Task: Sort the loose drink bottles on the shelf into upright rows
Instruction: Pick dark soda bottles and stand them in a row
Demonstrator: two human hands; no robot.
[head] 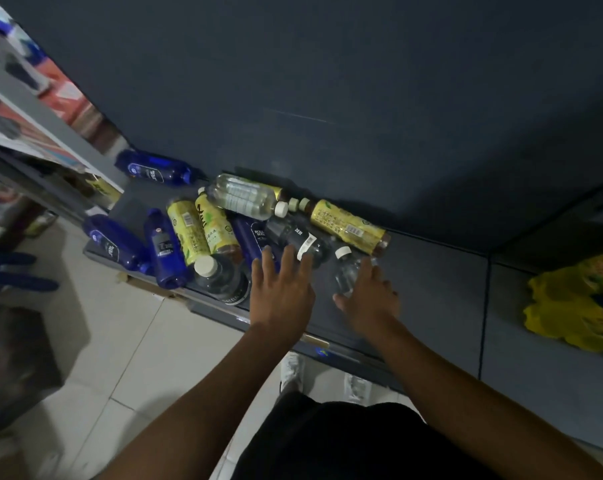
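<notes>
The right grip point(369, 294) is curled round a small clear bottle point(345, 271), thumb on its left side, white cap pointing away from the palm. Blur hides whether the bottle rests on the shelf point(431, 289). Just left of it, the left grip point(281, 285) is spread with straight fingers, its tips at a dark bottle point(300, 239) lying on its side. Further left of that grip, yellow bottles point(189, 230), blue bottles point(163, 247) and a dark capped bottle point(224, 278) lie in a heap. Beyond the right grip another yellow bottle point(348, 225) lies by the back wall. Well to its right sits a yellow bag point(577, 306).
</notes>
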